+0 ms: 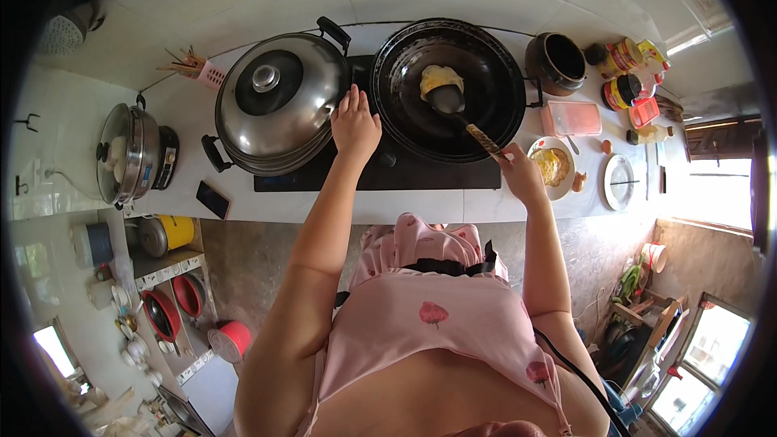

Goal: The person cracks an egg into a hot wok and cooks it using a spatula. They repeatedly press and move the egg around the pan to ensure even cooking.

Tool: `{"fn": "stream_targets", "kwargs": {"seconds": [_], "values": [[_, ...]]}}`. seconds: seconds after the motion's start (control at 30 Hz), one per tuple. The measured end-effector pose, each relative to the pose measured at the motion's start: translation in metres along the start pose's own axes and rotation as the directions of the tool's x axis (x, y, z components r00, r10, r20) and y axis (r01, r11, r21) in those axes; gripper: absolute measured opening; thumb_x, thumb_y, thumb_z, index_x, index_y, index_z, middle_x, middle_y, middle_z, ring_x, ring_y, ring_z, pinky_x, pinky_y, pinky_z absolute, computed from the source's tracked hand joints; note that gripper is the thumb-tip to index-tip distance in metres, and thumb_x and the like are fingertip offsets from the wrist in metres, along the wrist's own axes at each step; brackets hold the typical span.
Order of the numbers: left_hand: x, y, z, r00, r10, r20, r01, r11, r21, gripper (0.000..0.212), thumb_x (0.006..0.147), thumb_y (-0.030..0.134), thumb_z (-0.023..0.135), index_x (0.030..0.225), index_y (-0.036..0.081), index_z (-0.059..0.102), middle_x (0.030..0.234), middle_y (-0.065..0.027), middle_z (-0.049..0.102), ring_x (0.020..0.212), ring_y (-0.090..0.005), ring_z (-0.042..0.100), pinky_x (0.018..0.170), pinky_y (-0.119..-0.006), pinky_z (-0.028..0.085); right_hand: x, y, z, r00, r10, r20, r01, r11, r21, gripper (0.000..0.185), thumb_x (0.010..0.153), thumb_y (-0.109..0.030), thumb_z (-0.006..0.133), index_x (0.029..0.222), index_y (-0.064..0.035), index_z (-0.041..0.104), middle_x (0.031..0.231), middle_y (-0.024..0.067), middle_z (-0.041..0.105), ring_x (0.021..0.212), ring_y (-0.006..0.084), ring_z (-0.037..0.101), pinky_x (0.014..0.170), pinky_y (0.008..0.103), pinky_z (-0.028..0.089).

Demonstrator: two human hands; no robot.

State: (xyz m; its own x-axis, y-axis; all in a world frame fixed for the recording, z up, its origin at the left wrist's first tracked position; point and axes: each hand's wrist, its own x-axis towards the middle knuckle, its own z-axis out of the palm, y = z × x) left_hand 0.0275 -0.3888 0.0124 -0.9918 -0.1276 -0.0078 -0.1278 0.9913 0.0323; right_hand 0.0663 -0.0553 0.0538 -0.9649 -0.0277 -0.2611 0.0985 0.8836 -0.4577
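My right hand (518, 177) grips the patterned handle of a wok spatula (447, 99). The spatula's dark blade overlaps the lower part of a fried egg (441, 76) in a black wok (485, 115). Beside the wok, a large steel pan under a domed lid with a glass centre (267, 133) occupies the left side of the black cooktop (437, 176). My left hand (356, 126) is stretched out flat, palm down, by that pan's right rim, holding nothing; whether it touches the rim I cannot tell. A plate with fried eggs (552, 165) lies just right of my right hand.
Right of the wok are a dark crock (556, 65), a pink-toned plastic box (572, 118), sauce bottles (622, 91), an egg (606, 146) and a plate with chopsticks (619, 183). Leftward are a phone (213, 199), an electric steamer (130, 155) and a chopstick holder (211, 75).
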Motion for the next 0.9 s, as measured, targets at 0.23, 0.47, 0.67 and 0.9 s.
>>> {"fn": "stream_targets", "kwargs": {"seconds": [0.23,0.47,0.67,0.9], "values": [[0.0,0.001,0.001,1.0,0.008,-0.019,-0.008,1.0,-0.009,0.057,0.089,0.034,0.053,0.138,0.007,0.043,0.15,-0.0061,0.033,0.133,-0.0216,0.036,0.106,-0.042,0.033,-0.001,-0.005,-0.003,1.0,0.022,0.009,-0.022,1.0,-0.017,0.024,0.089,-0.023,0.058,0.109,-0.0094,0.056,0.08,0.0216,0.066,0.08,0.0419,0.063,0.073,0.0495,0.048],[0.001,0.0,0.0,1.0,0.012,-0.027,-0.013,1.0,-0.006,0.057,0.089,0.034,0.054,0.138,0.006,0.043,0.15,-0.0065,0.034,0.132,-0.0217,0.037,0.105,-0.042,0.034,-0.001,-0.004,-0.005,1.0,0.01,0.007,-0.009,1.0,-0.023,0.025,0.09,-0.023,0.058,0.111,-0.009,0.055,0.081,0.0185,0.067,0.079,0.0373,0.065,0.072,0.0447,0.049],[0.0,0.001,-0.002,1.0,0.009,-0.03,-0.01,0.999,-0.031,0.057,0.088,0.032,0.054,0.137,0.004,0.043,0.149,-0.0079,0.034,0.133,-0.0216,0.036,0.107,-0.039,0.032,0.001,0.002,-0.015,0.999,0.054,-0.005,-0.053,0.992,0.112,0.025,0.089,-0.024,0.057,0.107,-0.0074,0.053,0.079,0.0229,0.065,0.079,0.0438,0.062,0.072,0.0506,0.048],[0.0,0.002,-0.005,1.0,0.007,-0.008,-0.007,0.999,-0.031,0.057,0.089,0.032,0.053,0.137,0.004,0.043,0.149,-0.0075,0.034,0.134,-0.0212,0.035,0.107,-0.039,0.032,0.003,-0.009,0.002,0.998,-0.012,-0.06,0.017,0.996,0.087,0.023,0.09,-0.024,0.057,0.104,-0.006,0.05,0.078,0.0243,0.064,0.078,0.0453,0.061,0.071,0.0535,0.046]]}}
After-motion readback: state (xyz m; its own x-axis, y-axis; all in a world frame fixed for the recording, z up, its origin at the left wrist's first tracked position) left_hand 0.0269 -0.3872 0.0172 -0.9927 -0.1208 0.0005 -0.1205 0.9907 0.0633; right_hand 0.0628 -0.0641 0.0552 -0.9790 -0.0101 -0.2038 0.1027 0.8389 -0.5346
